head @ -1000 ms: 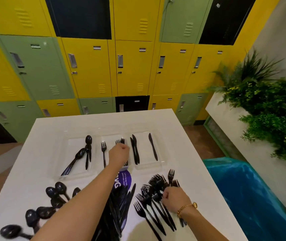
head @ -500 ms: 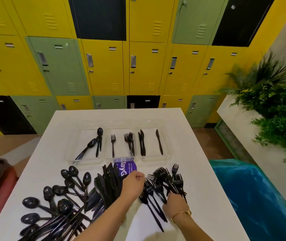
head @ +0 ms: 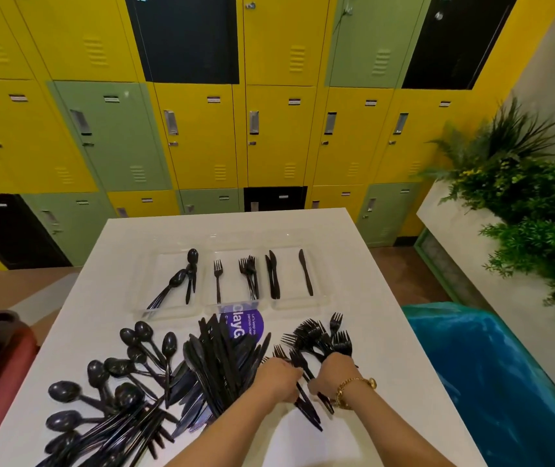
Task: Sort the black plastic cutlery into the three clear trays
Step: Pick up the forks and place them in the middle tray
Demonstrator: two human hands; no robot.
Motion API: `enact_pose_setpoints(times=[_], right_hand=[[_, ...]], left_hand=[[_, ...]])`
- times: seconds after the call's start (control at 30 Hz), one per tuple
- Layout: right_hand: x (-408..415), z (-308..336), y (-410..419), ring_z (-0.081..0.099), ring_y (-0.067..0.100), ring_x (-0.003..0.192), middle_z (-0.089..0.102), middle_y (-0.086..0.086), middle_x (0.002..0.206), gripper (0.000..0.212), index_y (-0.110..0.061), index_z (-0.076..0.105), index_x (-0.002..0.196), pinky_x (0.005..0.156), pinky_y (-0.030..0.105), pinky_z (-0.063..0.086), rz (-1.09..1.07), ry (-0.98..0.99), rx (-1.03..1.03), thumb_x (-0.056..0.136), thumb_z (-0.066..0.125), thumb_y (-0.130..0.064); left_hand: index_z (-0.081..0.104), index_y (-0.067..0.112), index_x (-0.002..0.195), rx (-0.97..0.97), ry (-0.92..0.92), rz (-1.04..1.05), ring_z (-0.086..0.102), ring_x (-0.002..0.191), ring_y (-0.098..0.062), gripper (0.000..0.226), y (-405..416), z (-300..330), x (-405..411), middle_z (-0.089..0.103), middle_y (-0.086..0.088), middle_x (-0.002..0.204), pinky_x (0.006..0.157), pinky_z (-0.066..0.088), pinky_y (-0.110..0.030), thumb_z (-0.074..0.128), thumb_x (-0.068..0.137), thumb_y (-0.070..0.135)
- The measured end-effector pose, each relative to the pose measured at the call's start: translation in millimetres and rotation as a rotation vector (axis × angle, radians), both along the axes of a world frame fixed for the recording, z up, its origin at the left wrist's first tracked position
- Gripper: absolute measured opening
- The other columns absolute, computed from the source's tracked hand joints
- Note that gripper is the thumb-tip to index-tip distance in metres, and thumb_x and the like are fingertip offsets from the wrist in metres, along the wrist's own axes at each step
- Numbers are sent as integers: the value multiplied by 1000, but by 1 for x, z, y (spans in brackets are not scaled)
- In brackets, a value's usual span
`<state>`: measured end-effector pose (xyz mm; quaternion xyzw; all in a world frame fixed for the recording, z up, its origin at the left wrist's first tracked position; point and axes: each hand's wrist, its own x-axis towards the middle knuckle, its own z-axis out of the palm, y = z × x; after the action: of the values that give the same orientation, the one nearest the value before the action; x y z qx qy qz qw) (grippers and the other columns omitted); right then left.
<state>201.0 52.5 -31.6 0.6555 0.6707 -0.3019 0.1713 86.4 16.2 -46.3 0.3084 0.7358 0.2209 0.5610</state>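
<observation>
A wall of yellow, green and black lockers (head: 202, 129) rises behind the white counter (head: 387, 298), with a planter of greenery (head: 522, 197) and a blue-lined bin (head: 505, 382) off to the right. At the far side of the counter three clear trays sit side by side: the left tray (head: 168, 310) holds a few spoons, the middle tray (head: 232, 306) forks, the right tray (head: 299, 303) three knives. Nearer the person lie the unsorted piles, with the spoon pile (head: 107, 392) to the left, the knife pile (head: 215, 365) in the centre partly covering a purple sticker (head: 246, 323), and the fork pile (head: 320, 338) to the right. Both hands are down in the fork pile: the left hand (head: 278, 379) has its fingers curled around fork handles, and the right hand (head: 331, 375), wearing a gold bracelet (head: 353, 387), grips a bundle of handles just beside it. The step in hand looks like gathering forks for the middle tray. The risk is that the tines are interlocked, so lifting a bundle could drag loose forks along and scatter them, perhaps toward the near edge or into the knife pile just beside it. The light, thin trays could also slide if a handful is dropped in carelessly.
</observation>
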Motion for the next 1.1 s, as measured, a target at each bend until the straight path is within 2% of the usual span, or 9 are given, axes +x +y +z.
enact_pose_setpoints(times=[0.13,0.27,0.33,0.5,0.57,0.67,0.8,0.93,1.1], right_hand=[[0,9,3,48,6,41,48,-3,51,28,-16,43,58,39,14,37,-47,97,-78,75,65,-21],[-4,13,1,42,-1,21,47,-7,29,25,-16,47,62,34,12,35,-1,80,-105,76,64,-28],[-6,12,1,38,-1,17,42,-9,21,30,-16,46,63,38,13,35,72,49,-105,79,63,-35],[-4,19,-1,42,1,24,54,-4,52,36,-18,51,62,38,10,35,129,98,-125,89,54,-42],[2,19,4,51,5,40,61,-1,66,33,-15,59,70,44,14,44,40,167,-85,86,59,-44],[20,10,16,61,17,80,64,3,90,16,-17,61,80,78,28,55,-31,109,120,87,60,-32],[42,-5,19,61,21,105,63,6,117,27,-15,60,116,83,25,49,-137,32,202,91,53,-22],[38,-16,18,60,20,103,61,6,120,32,-14,57,121,80,26,48,-136,13,165,92,54,-27],[30,-29,21,52,17,83,58,7,97,4,-18,53,94,68,24,41,-156,-8,162,91,50,-17]], left_hand=[[56,5,87,-73,-219,116,60,55,-18,18,2,4,9,63,-13,80,49,54,-24,53,95,21],[56,3,90,-108,-347,168,68,82,-29,14,4,7,13,66,-22,108,64,61,-32,50,96,13],[57,5,85,-117,-348,177,68,79,-29,17,3,7,11,65,-21,102,66,59,-34,46,97,10],[57,4,91,-111,-369,204,67,64,-22,20,2,10,5,62,-12,75,53,58,-28,43,99,15],[53,6,83,-81,-357,249,64,66,-21,24,4,11,1,60,-10,72,51,56,-27,39,101,17],[47,8,76,-63,-389,308,52,60,-21,33,9,15,-5,54,-10,69,55,51,-28,32,103,19],[40,9,73,-36,-403,310,43,53,-20,36,12,16,-9,47,-8,60,51,42,-26,27,104,21],[43,9,74,-2,-313,286,47,52,-19,35,16,14,-9,49,-8,63,50,43,-25,29,104,22],[44,8,79,-3,-290,277,45,51,-18,29,22,11,-10,49,-7,64,51,43,-26,31,103,19]])
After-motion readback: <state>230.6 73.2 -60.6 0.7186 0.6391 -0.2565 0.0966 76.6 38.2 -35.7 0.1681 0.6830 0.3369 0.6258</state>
